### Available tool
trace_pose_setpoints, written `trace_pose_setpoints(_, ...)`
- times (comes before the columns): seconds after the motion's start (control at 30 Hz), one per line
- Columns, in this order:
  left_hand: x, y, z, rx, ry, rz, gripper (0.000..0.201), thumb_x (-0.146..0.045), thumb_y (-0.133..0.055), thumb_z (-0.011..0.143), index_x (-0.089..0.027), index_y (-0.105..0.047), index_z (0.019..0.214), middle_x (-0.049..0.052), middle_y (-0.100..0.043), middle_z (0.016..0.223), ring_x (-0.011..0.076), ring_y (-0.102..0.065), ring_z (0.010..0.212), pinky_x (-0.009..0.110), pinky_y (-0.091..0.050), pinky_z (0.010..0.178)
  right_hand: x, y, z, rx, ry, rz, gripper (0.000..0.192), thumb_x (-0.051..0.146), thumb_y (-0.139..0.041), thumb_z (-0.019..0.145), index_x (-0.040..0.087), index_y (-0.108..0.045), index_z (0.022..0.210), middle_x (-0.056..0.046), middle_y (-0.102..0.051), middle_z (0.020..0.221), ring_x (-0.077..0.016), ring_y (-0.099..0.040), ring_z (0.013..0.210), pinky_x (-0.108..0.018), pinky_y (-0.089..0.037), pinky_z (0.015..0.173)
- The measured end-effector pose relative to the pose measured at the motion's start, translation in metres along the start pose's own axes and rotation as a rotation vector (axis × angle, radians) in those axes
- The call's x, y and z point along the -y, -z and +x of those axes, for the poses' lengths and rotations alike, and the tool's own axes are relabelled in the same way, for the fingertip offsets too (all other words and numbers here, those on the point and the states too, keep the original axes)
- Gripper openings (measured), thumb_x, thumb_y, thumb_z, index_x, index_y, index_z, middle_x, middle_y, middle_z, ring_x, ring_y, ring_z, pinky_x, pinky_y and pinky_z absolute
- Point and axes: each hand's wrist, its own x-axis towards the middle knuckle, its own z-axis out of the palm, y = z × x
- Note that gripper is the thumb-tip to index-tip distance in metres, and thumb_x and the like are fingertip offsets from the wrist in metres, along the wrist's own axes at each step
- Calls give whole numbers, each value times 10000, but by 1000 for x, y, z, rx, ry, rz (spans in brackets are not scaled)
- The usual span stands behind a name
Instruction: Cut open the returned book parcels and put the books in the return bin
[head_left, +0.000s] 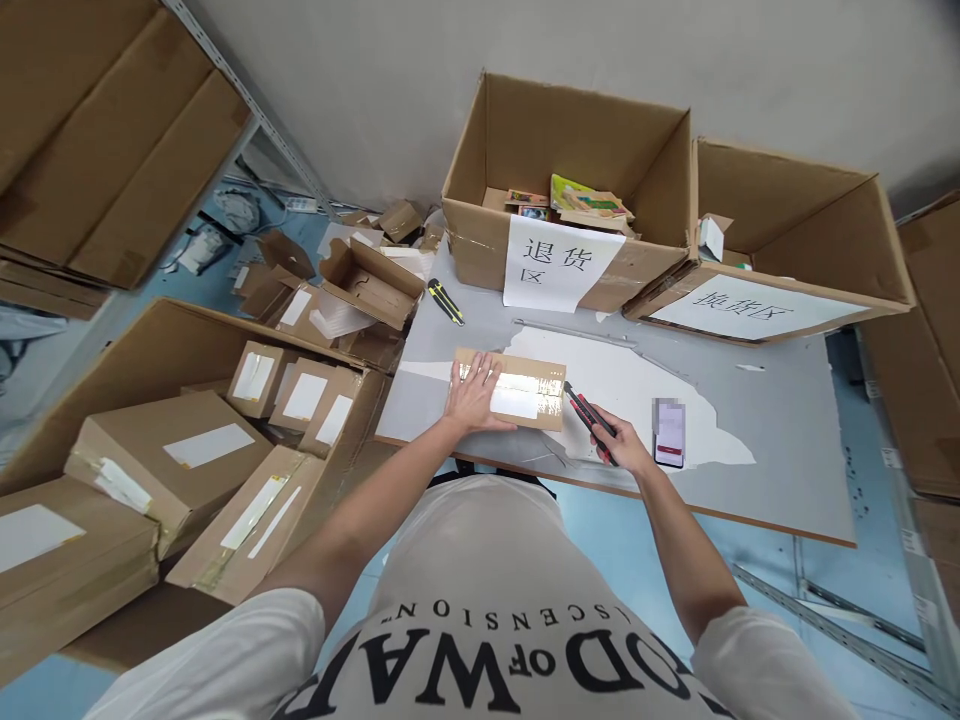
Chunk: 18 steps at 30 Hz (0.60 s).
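Head view: left hand (474, 395) flat on parcel (525, 388); right hand (622, 447) grips cutter (590, 420) beside it.

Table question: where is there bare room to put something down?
Bare table: right of the phone, below the right open box; also between yellow knife and taped parcel. Crowded: around the parcel and both hands, left hand, right hand.

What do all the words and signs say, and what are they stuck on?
"退货区": white sheet on the front of the middle open carton.
"换货区": white sheet on the flap of the right carton, faint and tilted.
"OD OF WA" and "SCENSION": shirt, upside down, partly cut off.
White labels on the small boxes at left and the taped parcel: no text readable.
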Motion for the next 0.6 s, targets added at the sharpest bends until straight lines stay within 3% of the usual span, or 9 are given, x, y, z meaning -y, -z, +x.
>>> trace_pose_setpoints(0.33, 0, 1, 0, 41, 10, -39, 1034, -592, -618, 628, -138, -211, 1463, 154, -151, 1538, 371, -40, 1414, 597, 25, 1092, -3, 5, -10, 30, 13, -78, 761, 528, -573, 796, 200, -323, 1436, 43, -534, 589, -82, -428, 363, -232, -373, 354)
trace_pose_setpoints(0.47, 1, 0, 2, 47, 5, -33, 1035, -617, -603, 636, -142, -204, 1465, 155, -139, 1540, 367, -41, 1415, 600, 21, 1092, -17, 4, -29, 72, -15, -94, 726, 513, -562, 812, 209, -337, 1431, 57, -506, 533, -90, -429, 364, -232, -367, 367)
trace_pose_setpoints(0.6, 1, 0, 2, 39, 0, -44, 1052, -651, -597, 632, -137, -206, 1462, 162, -147, 1538, 371, -39, 1414, 600, 30, 1092, -36, -11, -49, 120, -66, -80, 683, 521, -545, 817, 215, -386, 1406, 52, -510, 549, -85, -416, 356, -226, -346, 348)
